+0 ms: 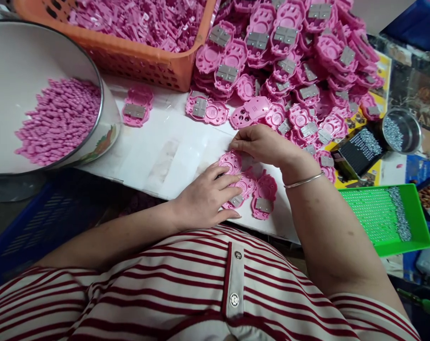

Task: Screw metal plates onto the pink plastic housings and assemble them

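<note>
My left hand (204, 196) lies over a pink plastic casing (243, 185), its fingers across the top and the thumb along the near side, steadying it on the white work surface. Just beyond, my right hand (253, 142) has its fingertips pinched together at the far edge of a round pink part (231, 161); whatever they hold is hidden. To the right of my left fingers a separate pink half-shell (264, 194) with a metal plate lies inner side up. A smooth pink shell (250, 112) lies outer side up beyond my right hand.
A large heap of pink casings (260, 42) fills the far right. An orange basket (158, 61) of small pink parts stands at the back. On the left is a white enamel basin (106, 113) of pink pieces. Screws lie in a green tray (373, 215) and metal bowl (410, 147).
</note>
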A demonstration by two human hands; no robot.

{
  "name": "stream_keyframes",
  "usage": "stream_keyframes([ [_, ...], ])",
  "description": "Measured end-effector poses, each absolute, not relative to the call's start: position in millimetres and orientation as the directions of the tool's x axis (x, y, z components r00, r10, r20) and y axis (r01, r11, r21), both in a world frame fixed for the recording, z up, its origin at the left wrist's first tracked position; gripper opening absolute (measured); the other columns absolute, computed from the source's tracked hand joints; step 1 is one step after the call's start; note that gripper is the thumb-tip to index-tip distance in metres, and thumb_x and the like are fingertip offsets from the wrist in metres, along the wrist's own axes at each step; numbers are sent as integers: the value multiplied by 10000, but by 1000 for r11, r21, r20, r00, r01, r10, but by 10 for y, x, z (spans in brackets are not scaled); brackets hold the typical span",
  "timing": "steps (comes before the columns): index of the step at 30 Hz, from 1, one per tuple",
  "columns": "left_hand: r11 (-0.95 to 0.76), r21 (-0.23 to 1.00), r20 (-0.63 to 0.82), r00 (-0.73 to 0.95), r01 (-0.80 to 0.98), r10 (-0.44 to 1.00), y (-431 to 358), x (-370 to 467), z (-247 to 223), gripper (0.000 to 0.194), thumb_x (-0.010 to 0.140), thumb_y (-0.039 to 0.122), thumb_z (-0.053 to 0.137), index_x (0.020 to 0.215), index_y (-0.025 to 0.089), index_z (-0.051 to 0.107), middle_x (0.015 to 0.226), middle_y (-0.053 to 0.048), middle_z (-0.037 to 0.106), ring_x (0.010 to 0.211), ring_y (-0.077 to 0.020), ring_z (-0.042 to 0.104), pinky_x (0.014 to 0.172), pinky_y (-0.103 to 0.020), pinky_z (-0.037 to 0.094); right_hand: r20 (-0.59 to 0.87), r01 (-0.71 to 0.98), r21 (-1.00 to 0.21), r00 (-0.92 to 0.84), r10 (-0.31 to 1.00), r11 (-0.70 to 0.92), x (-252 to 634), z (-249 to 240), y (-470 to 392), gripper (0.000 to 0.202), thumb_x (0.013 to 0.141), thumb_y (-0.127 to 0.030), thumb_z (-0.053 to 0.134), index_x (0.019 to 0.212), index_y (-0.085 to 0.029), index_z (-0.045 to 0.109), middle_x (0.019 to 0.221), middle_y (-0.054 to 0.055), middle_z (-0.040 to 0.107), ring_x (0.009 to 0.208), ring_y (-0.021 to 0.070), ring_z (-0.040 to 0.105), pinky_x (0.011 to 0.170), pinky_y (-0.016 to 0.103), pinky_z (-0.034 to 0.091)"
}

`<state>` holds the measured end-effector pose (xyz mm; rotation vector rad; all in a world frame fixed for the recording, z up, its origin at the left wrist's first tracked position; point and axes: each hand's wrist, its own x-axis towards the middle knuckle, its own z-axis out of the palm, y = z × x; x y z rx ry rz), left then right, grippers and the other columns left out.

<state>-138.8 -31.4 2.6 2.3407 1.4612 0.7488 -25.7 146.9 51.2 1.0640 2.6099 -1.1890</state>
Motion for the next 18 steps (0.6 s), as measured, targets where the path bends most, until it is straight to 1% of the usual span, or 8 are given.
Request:
stream_keyframes([
  [2,-448,491,276,354,747,893,-312,-1389,27,430,875,463,650,1164,148,701,1316,-117,636,1239,-332,491,1126,-523,377,-315,639,-580,-748,585,505,-276,475,1448,155,854,-215,602,711,-167,638,624,-7,581,595,97,444,639,273,364],
  [5,-448,484,280,353,751,893,-312,-1390,29,421,876,454,652,1167,154,700,1320,-122,627,1235,-330,496,1117,-521,386,-253,650,-467,-748,613,600,-289,389,1390,99,856,-181,562,818,-159,650,810,63,680,699,142,529,685,286,385],
  [7,-453,487,291,350,747,890,-313,-1389,31,414,873,441,660,1161,148,704,1303,-130,630,1222,-325,504,1107,-506,402,-240,654,-407,-751,616,638,-284,337,1344,141,868,-165,514,900,-148,650,904,106,699,760,177,562,697,298,389],
  [9,-459,496,307,345,737,887,-312,-1387,30,408,866,428,671,1148,135,709,1282,-138,637,1206,-318,513,1097,-487,420,-223,659,-377,-747,627,651,-279,308,1304,174,879,-169,487,956,-133,639,956,132,695,795,199,572,707,308,391],
  [11,-461,505,319,338,730,885,-309,-1385,25,411,860,422,681,1143,127,711,1275,-139,641,1195,-315,520,1093,-479,429,-198,663,-397,-737,646,635,-279,305,1282,157,883,-185,505,960,-125,627,972,132,685,805,195,569,723,306,392],
  [14,-467,501,330,338,729,882,-301,-1379,12,447,856,449,682,1157,119,702,1293,-135,636,1200,-316,518,1100,-481,423,-179,660,-511,-709,682,551,-260,337,1297,102,886,-218,550,867,-140,613,872,73,667,753,151,535,718,282,379],
  [16,-469,481,331,341,741,880,-301,-1373,5,488,858,488,669,1176,119,691,1297,-136,635,1205,-319,517,1104,-489,417,-130,641,-595,-672,729,485,-191,374,1318,160,914,-257,526,819,-149,595,789,35,636,709,127,503,699,271,367],
  [18,-457,454,322,338,765,885,-311,-1372,3,550,851,532,661,1216,120,668,1303,-143,627,1210,-328,515,1109,-510,405,-63,637,-627,-616,785,449,-53,421,1308,216,935,-301,496,809,-152,589,750,23,612,683,120,484,679,273,359],
])
